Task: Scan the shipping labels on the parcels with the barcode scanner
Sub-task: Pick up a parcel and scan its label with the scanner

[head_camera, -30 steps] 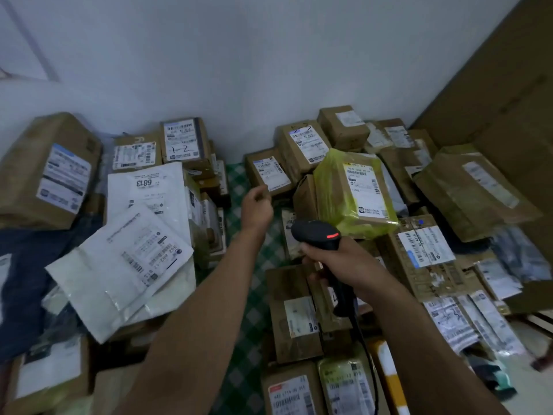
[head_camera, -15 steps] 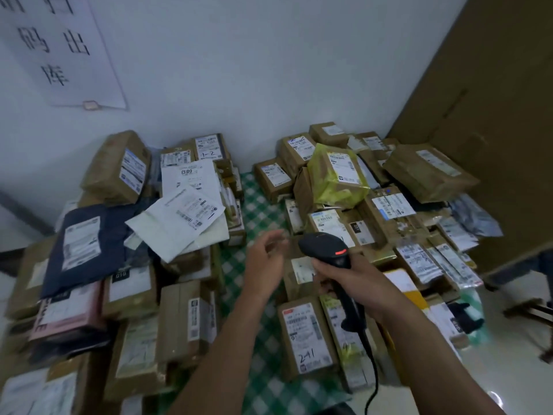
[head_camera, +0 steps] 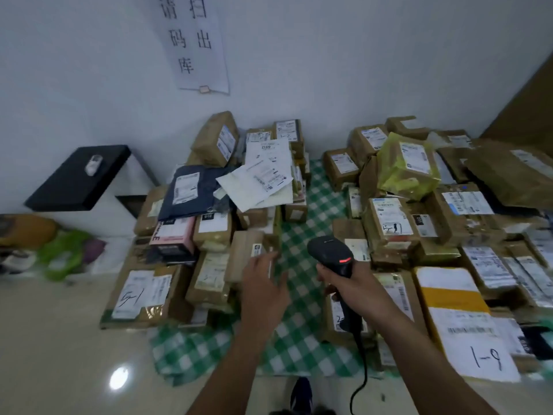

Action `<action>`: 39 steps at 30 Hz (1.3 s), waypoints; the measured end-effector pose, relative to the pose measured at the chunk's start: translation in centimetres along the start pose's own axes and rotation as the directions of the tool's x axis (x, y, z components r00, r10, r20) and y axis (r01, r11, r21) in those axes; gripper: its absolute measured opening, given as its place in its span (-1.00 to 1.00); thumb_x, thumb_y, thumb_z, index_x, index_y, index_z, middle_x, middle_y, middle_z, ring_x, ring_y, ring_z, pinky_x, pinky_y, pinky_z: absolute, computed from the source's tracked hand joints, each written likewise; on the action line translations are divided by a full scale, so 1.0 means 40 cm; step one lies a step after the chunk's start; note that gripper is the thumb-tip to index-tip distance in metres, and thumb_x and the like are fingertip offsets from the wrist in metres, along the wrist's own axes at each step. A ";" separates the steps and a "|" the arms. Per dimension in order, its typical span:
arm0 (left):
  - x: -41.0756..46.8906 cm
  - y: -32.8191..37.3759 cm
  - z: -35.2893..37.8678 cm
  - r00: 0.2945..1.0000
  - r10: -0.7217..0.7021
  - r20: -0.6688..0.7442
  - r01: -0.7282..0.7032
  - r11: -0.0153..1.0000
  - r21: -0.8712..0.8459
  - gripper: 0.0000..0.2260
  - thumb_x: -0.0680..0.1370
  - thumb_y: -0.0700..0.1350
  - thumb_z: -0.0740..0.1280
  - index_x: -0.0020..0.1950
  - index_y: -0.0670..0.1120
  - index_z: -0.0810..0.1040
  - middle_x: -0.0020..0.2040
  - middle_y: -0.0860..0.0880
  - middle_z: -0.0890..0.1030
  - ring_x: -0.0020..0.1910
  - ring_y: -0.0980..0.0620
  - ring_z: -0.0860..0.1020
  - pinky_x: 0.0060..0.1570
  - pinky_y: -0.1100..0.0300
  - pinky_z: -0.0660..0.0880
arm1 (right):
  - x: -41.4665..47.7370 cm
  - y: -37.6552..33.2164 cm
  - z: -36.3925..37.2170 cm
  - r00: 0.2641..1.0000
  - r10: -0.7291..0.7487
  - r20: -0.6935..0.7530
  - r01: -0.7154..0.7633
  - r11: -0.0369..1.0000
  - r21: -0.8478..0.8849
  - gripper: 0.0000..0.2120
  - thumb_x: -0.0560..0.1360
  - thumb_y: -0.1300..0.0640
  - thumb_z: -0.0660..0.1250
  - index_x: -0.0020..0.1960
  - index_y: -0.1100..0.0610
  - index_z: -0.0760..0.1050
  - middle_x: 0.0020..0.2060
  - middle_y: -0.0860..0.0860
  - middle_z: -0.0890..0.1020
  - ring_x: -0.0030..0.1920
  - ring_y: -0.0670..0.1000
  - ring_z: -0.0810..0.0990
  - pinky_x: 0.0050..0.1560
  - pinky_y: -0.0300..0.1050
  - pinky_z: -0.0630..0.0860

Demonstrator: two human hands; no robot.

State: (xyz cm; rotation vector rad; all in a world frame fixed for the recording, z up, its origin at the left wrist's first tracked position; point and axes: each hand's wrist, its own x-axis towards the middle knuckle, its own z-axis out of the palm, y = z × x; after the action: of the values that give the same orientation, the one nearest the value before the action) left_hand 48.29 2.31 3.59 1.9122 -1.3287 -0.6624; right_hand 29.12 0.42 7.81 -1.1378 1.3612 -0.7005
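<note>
My right hand (head_camera: 354,284) grips the handle of a black barcode scanner (head_camera: 330,253), its red light lit and its head aimed away from me over the checked cloth. My left hand (head_camera: 263,283) is spread with straight fingers, reaching toward a small brown parcel (head_camera: 247,254) at the near edge of the left pile; whether it touches is unclear. Two heaps of labelled parcels lie on a green checked cloth (head_camera: 299,235): a left heap with a navy mailer (head_camera: 191,191) and white mailers (head_camera: 260,175), a right heap with a yellow-green wrapped parcel (head_camera: 408,166).
A large parcel marked "1-9" (head_camera: 466,324) lies near right. A black low table (head_camera: 80,178) stands at the left wall, with bags (head_camera: 59,253) on the floor beside it. A paper sign (head_camera: 194,43) hangs on the wall. The scanner cable (head_camera: 360,381) trails down toward my foot.
The view pulled back and swung left, showing the whole left heap and the black table. My left hand drew back from the far parcels and now reaches left toward a near brown parcel.
</note>
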 end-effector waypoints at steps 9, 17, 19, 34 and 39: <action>0.034 -0.092 -0.072 0.977 -0.211 -0.012 0.208 0.949 0.237 -0.35 0.57 0.22 0.37 0.61 0.12 0.25 0.64 -0.16 0.12 0.63 -0.25 0.00 0.52 -0.19 0.17 | -0.019 0.057 0.072 0.994 -0.001 0.108 -0.003 0.999 0.041 -0.87 0.56 -0.02 0.47 0.08 -0.07 0.61 -0.10 0.01 0.75 -0.24 -0.07 0.72 -0.09 -0.04 0.58; 0.019 -0.137 -0.029 0.975 -0.215 -0.055 0.221 0.956 0.191 -0.42 0.61 0.16 0.36 0.60 0.05 0.34 0.52 -0.21 0.27 0.30 -0.27 0.54 0.36 -0.11 0.49 | -0.043 0.110 0.070 0.994 0.004 0.112 -0.016 0.994 0.106 -0.86 0.55 0.03 0.49 0.10 0.00 0.64 -0.12 0.01 0.76 -0.23 -0.01 0.70 -0.09 0.00 0.56; 0.010 -0.133 -0.022 0.969 -0.234 -0.074 0.241 0.962 0.124 -0.45 0.62 0.14 0.35 0.59 0.06 0.34 0.54 -0.20 0.23 0.32 -0.28 0.53 0.37 -0.14 0.48 | -0.047 0.122 0.062 0.994 0.009 0.105 -0.020 0.993 0.114 -0.86 0.55 0.04 0.49 0.09 0.00 0.64 -0.12 0.00 0.76 -0.22 -0.01 0.71 -0.05 0.02 0.58; -0.189 -0.111 -0.114 0.935 -0.344 0.092 0.307 0.648 -0.698 -0.74 0.64 -0.07 0.38 0.33 0.02 0.62 0.15 -0.04 0.72 0.07 0.04 0.71 0.02 0.12 0.66 | -0.145 0.120 0.014 0.989 -0.068 0.132 0.076 0.996 -0.056 -0.91 0.52 -0.01 0.51 -0.02 -0.05 0.65 -0.37 -0.02 0.67 -0.31 0.01 0.65 -0.19 -0.02 0.56; -0.158 -0.109 -0.146 0.964 -0.255 0.077 0.248 0.750 -0.613 -0.74 0.62 -0.12 0.40 0.30 0.08 0.61 0.18 0.02 0.68 0.00 0.20 0.70 -0.13 0.30 0.62 | -0.170 0.113 0.037 0.976 -0.092 0.197 0.107 0.992 -0.068 -0.76 0.49 0.07 0.56 0.10 -0.09 0.60 -0.20 0.11 0.73 -0.35 -0.10 0.65 -0.35 -0.31 0.53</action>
State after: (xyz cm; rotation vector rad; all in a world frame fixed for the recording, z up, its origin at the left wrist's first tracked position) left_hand 52.98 10.73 3.89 1.5373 -0.7025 -1.0713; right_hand 28.60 8.50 6.07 -1.3098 1.1815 -0.5948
